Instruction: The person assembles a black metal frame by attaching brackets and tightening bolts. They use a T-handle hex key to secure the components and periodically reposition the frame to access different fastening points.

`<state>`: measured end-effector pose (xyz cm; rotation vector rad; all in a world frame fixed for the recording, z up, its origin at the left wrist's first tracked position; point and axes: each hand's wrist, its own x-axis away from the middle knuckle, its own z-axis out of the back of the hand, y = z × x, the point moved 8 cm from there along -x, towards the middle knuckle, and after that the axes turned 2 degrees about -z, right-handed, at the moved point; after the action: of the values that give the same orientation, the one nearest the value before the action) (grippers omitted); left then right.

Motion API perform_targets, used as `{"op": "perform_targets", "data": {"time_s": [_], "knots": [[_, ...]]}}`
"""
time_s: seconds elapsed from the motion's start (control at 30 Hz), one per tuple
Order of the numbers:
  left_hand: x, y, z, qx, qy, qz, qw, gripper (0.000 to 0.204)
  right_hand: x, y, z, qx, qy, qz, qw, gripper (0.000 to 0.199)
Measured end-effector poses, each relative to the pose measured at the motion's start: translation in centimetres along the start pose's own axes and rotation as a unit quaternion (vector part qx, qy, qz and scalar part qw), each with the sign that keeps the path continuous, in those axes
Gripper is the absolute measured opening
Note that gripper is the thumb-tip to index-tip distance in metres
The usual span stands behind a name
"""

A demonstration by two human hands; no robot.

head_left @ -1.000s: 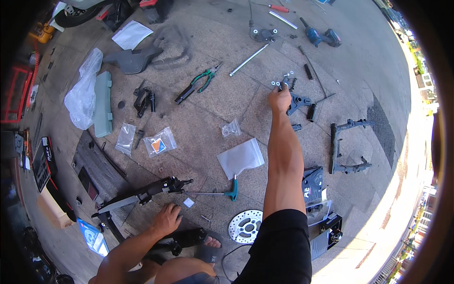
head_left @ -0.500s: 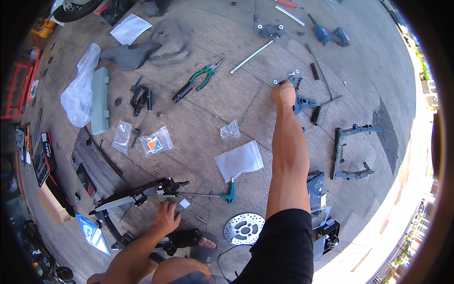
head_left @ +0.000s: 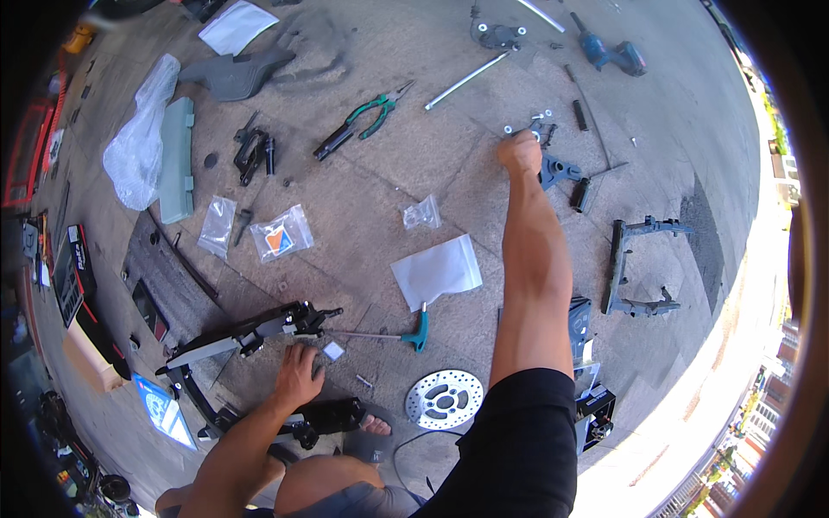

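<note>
- A dark blue-grey, roughly triangular metal bracket [head_left: 563, 170] lies on the grey stone paving [head_left: 358, 207], just beside the right hand [head_left: 519, 154], its left end partly hidden there.
- Right fingers curl downward; their tips are hidden, so I cannot tell their gap or what they hold.
- Left hand [head_left: 300, 375]: fingers slightly spread, near a long black-and-silver metal assembly [head_left: 278, 325].
- Right arm reaches far forward, nearly straight; left hand is palm down.

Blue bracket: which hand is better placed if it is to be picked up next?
Right, most likely: the right hand is right beside the bracket, though its fingertips are partly hidden. The left hand is far off, near the small white square.
</note>
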<state>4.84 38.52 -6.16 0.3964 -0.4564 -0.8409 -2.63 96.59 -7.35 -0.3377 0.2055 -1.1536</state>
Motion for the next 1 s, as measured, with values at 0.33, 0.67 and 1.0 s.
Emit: {"op": "perform_targets", "data": {"time_s": [0.33,0.67,1.0], "knots": [[1.3,-0.7,-1.7,0.458,-0.077,0.26,0.847,0.032,39.7,-4.2,0.2,-0.313,-0.552,0.059,0.77,0.02],[3.7,-1.7,-1.8,0.559,-0.105,0.291,0.769,0.011,49.3,-2.9,0.4,-0.344,-0.426,0.06,0.835,0.018],[3.5,-6.8,-3.6,0.364,-0.046,0.252,0.895,0.015,51.7,0.4,-0.5,-0.071,-0.329,0.26,0.905,0.018]]}}
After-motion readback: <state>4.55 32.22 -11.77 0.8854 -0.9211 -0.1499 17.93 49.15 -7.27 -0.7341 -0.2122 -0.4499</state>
